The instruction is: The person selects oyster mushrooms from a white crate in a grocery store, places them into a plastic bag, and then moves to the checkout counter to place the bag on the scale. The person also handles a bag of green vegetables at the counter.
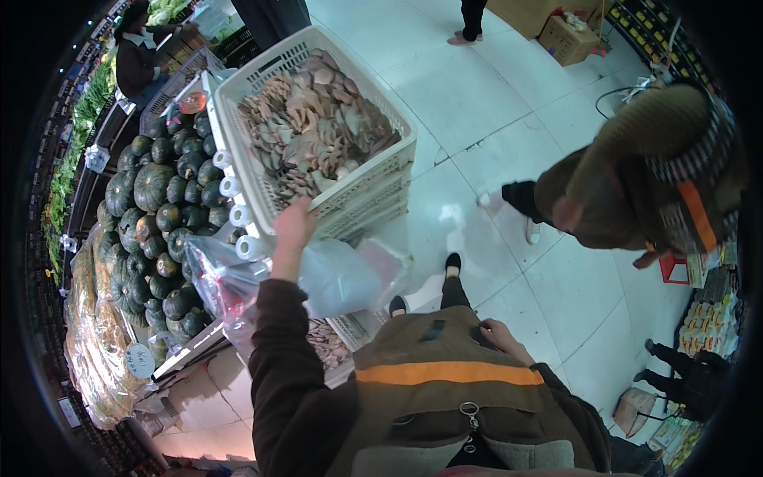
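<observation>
A white plastic crate (369, 161) full of oyster mushrooms (322, 119) tops a stack of similar crates. My left hand (293, 229) rests at its near corner with the fingers bent over the rim; how firmly it grips is hard to tell. Just below that hand a clear plastic bag (340, 277) hangs beside the stack. Near the pocket of my brown apron with an orange stripe (447, 374) is my right hand (505, 340), its fingers partly hidden, and nothing shows in it. More mushrooms (328, 344) lie in a lower crate.
Dark green pumpkins (155, 185) fill a stand left of the crates, with plastic bag rolls (240, 216) along its edge. Bagged long produce (98, 334) lies at the far left. A person in a brown apron (632, 185) stands at right. Other people and a cardboard box (567, 40) are farther off.
</observation>
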`<move>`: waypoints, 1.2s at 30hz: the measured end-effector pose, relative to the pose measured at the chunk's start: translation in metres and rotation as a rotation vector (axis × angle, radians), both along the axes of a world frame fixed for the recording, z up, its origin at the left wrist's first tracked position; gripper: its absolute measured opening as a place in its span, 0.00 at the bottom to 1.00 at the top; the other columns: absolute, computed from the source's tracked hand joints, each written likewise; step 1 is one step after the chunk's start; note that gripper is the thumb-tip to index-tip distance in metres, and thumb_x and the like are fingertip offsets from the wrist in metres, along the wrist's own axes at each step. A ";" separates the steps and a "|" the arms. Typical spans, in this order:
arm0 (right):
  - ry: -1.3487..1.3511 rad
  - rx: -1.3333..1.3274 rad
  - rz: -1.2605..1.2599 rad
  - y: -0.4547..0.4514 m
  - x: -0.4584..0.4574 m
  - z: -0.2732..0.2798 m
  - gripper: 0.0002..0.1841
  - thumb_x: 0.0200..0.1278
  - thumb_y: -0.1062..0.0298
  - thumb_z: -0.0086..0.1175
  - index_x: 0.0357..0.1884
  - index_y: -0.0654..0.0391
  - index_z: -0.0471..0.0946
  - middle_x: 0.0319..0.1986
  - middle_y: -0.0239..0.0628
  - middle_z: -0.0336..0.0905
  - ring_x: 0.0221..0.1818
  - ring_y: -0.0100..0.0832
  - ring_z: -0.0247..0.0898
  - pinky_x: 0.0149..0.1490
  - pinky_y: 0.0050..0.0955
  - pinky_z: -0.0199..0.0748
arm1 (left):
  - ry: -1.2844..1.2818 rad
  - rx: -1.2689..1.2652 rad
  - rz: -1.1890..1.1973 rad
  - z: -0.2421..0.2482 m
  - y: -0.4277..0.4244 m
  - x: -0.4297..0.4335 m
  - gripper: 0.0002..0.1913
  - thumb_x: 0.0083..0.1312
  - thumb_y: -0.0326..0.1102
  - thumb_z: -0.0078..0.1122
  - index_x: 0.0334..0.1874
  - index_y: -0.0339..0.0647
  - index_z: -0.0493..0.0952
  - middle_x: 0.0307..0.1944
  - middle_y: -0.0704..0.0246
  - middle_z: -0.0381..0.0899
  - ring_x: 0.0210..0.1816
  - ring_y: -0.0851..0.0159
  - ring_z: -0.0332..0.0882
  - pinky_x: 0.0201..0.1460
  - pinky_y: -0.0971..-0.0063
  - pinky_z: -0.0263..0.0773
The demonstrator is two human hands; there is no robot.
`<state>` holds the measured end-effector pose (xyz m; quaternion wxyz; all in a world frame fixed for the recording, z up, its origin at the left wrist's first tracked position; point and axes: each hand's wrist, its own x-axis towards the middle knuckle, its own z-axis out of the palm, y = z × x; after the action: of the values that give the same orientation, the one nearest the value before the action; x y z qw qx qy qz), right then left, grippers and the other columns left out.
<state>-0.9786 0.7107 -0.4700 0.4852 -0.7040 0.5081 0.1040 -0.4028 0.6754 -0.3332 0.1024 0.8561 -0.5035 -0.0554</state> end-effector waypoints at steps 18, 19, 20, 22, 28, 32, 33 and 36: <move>-0.664 0.119 0.216 -0.421 0.319 0.071 0.50 0.62 0.39 0.54 0.71 0.72 0.50 0.69 0.63 0.52 0.73 0.52 0.48 0.74 0.39 0.46 | 0.097 0.232 0.111 0.010 -0.010 0.007 0.18 0.49 0.26 0.58 0.44 0.48 0.79 0.41 0.61 0.78 0.48 0.49 0.74 0.51 0.56 0.70; -0.663 0.189 0.318 -0.425 0.339 0.078 0.52 0.62 0.37 0.53 0.71 0.73 0.48 0.70 0.64 0.47 0.74 0.51 0.43 0.75 0.38 0.42 | 0.088 0.231 0.115 0.012 -0.010 0.007 0.18 0.48 0.26 0.58 0.44 0.48 0.79 0.41 0.61 0.78 0.49 0.49 0.73 0.52 0.56 0.69; -0.686 0.240 0.370 -0.424 0.355 0.084 0.54 0.62 0.35 0.51 0.72 0.74 0.45 0.72 0.64 0.42 0.76 0.51 0.38 0.77 0.37 0.37 | 0.083 0.239 0.135 0.013 -0.012 0.006 0.19 0.48 0.25 0.58 0.44 0.48 0.79 0.42 0.61 0.78 0.50 0.49 0.73 0.53 0.56 0.69; -0.750 0.321 0.556 -0.426 0.367 0.095 0.55 0.61 0.39 0.56 0.72 0.74 0.42 0.72 0.63 0.39 0.76 0.50 0.36 0.77 0.38 0.36 | 0.095 0.285 0.181 0.018 -0.016 0.003 0.19 0.47 0.25 0.59 0.45 0.47 0.79 0.43 0.61 0.78 0.52 0.49 0.72 0.54 0.57 0.68; -0.540 0.662 0.860 -0.497 0.374 0.098 0.46 0.60 0.46 0.62 0.71 0.66 0.55 0.66 0.56 0.60 0.65 0.46 0.63 0.66 0.37 0.63 | -0.039 0.376 0.481 0.032 -0.047 -0.027 0.23 0.47 0.27 0.62 0.49 0.44 0.78 0.49 0.57 0.77 0.56 0.47 0.70 0.59 0.55 0.65; -0.402 0.590 0.729 -0.578 0.369 0.091 0.41 0.60 0.48 0.62 0.68 0.63 0.62 0.58 0.51 0.71 0.53 0.38 0.74 0.55 0.32 0.74 | 0.016 0.546 0.763 0.044 -0.089 -0.055 0.27 0.48 0.27 0.62 0.55 0.43 0.76 0.54 0.54 0.74 0.60 0.46 0.67 0.63 0.52 0.62; -0.404 0.529 0.664 -0.604 0.361 0.088 0.41 0.59 0.49 0.63 0.68 0.63 0.62 0.57 0.51 0.73 0.52 0.38 0.75 0.53 0.32 0.75 | 0.034 0.538 0.803 0.050 -0.102 -0.062 0.27 0.49 0.27 0.62 0.56 0.43 0.76 0.55 0.53 0.73 0.60 0.46 0.67 0.64 0.51 0.61; -0.178 0.158 0.678 -0.685 0.333 0.066 0.41 0.57 0.50 0.63 0.68 0.63 0.61 0.55 0.54 0.73 0.53 0.48 0.74 0.56 0.38 0.73 | 0.078 0.324 0.884 0.065 -0.161 -0.079 0.28 0.52 0.28 0.62 0.60 0.40 0.72 0.55 0.52 0.72 0.59 0.46 0.67 0.64 0.56 0.63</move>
<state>-0.6457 0.0259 -0.4035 0.5187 -0.7990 0.1919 0.2362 -0.4815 0.5140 -0.2678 0.0000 0.9906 -0.0713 -0.1163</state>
